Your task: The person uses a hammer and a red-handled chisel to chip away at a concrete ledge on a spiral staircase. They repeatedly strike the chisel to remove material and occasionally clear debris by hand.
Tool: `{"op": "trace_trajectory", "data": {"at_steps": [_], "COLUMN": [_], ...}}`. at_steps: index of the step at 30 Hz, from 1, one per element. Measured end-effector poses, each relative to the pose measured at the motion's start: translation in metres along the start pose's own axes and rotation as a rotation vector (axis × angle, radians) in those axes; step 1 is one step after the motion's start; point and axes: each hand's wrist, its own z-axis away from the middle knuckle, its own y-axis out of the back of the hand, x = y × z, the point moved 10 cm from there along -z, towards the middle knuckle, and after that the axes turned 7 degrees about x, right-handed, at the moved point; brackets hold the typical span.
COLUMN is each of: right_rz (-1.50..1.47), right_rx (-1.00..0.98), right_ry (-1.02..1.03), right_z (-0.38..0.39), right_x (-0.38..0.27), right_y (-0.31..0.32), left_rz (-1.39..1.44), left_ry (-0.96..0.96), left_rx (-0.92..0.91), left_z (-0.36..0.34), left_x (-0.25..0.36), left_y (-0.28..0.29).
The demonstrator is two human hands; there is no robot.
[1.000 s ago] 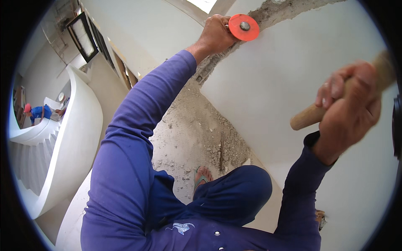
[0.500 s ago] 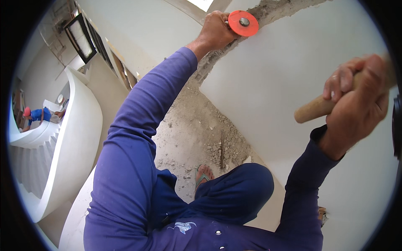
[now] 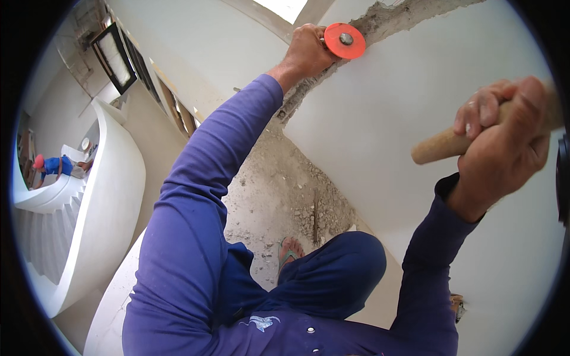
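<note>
The thick, round, tan wooden handle lies flatter than a second ago, its free end left of the slightly blurred bare right hand apparently higher.

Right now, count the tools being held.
2: a tool with a red guard in the left hand, by the wall groove; a wooden-handled tool in the right hand, its far end out of view.

Between the red-topped tool and the wooden handle, open air is leaving a hand room to pass before the white wall. The left hand is partly blocking the groove along the wall's broken edge; the right hand is filling space farther right. Below, a bent knee and rubble are crowding the wall's bottom edge.
</note>
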Motion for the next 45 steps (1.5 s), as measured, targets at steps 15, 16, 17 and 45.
{"op": "trace_trajectory", "data": {"at_steps": [15,16,17,45], "right_rz": [0.063,-0.041,-0.067,-0.010], "right_rx": [-0.247,-0.190,-0.189,-0.334], "right_ry": [-0.538,-0.622,-0.629,-0.588], "right_z": [0.090,0.103,0.108,0.156], "right_x": [0.096,0.091,0.089,0.135], "right_y": [-0.014,-0.010,-0.006,0.013], "left_rz": [0.253,0.267,0.288,0.349], "left_ry": [0.061,0.063,0.067,0.120], "left_rx": [0.028,0.043,0.058,0.639], "left_z": [0.018,0.020,0.025,0.144], "left_x": [-0.010,-0.009,-0.009,-0.026], "left_y": [0.016,0.019,0.018,0.027]}}
